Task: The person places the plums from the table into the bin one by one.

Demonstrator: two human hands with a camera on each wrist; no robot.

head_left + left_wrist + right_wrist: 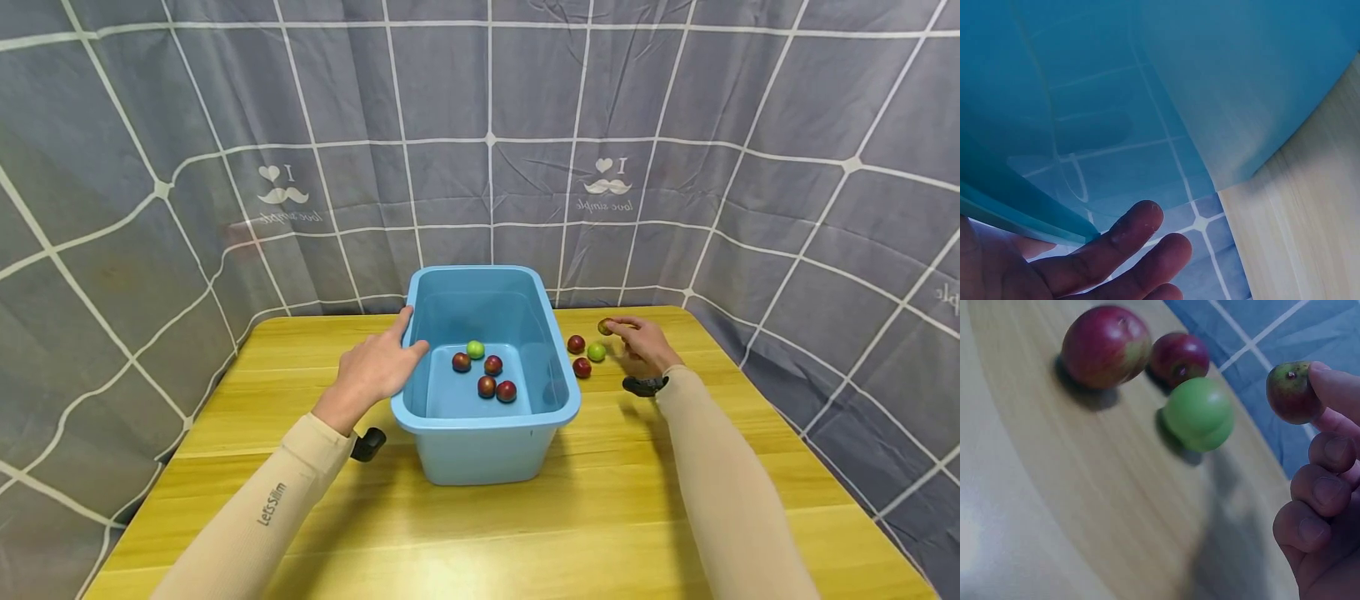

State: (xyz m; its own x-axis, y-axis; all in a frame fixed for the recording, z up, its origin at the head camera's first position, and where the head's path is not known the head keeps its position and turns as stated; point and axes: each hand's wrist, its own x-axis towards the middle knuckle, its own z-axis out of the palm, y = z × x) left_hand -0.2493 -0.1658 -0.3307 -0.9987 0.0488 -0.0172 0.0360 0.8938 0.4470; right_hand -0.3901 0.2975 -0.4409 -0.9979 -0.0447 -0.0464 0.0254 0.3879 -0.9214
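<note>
A light blue plastic bin [487,423] stands on the wooden table, with several dark red plums [506,391] and one green plum [476,349] on its floor. My left hand [377,364] holds the bin's left rim, thumb over the inner side and fingers outside. Right of the bin, my right hand [645,343] pinches a red-green plum [1294,394] between thumb and index finger, raised off the table; the other fingers curl into the palm. Near it on the table lie a green plum [1197,414] and two dark red plums [1105,347].
The wooden table [480,542] runs under the bin and both arms. A grey-blue curtain [450,183] with white grid lines hangs behind the table and along its sides. Dark wrist straps [645,387] sit on both wrists.
</note>
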